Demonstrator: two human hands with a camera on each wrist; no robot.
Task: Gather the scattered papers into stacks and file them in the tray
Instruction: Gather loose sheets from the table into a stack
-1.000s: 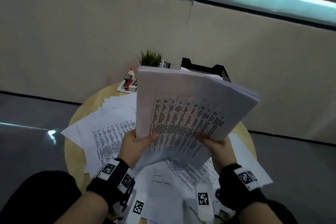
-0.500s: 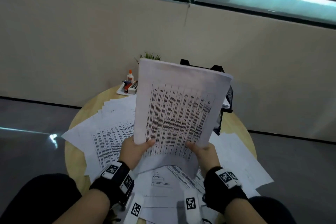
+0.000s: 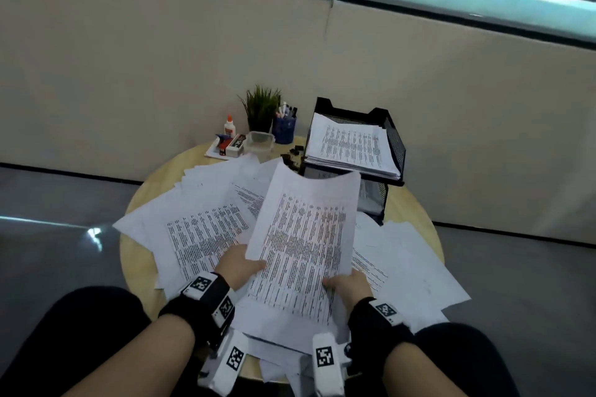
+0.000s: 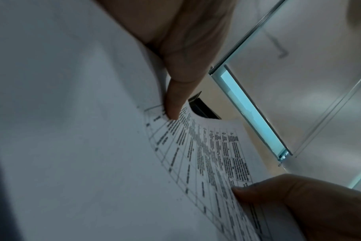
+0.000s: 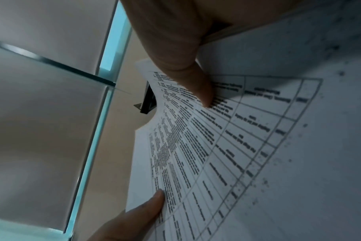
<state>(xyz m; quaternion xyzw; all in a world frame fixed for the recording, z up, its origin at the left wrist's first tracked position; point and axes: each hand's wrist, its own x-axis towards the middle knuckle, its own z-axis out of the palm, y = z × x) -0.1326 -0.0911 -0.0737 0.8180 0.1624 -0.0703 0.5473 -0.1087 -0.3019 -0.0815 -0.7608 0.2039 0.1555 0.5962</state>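
- We are holding a stack point(image 3: 303, 248) of printed sheets tilted above the table point(image 3: 135, 255), over loose papers point(image 3: 200, 229).
- Our left hand point(image 3: 237, 269) is pinching its left edge, thumb on top.
- Our right hand point(image 3: 350, 287) is pinching the lower right edge.
- The black tray point(image 3: 392, 135) is sitting beyond, already holding sheets.
- A plant point(image 3: 261, 106) and pen cup point(image 3: 284, 129) are standing by the wall.

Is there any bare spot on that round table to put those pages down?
Hardly. Bare wood shows along the left rim, in a strip right of the black tray, and by the binder clips. Loose sheets crowd the middle. Both the left hand and right hand grip the stack.
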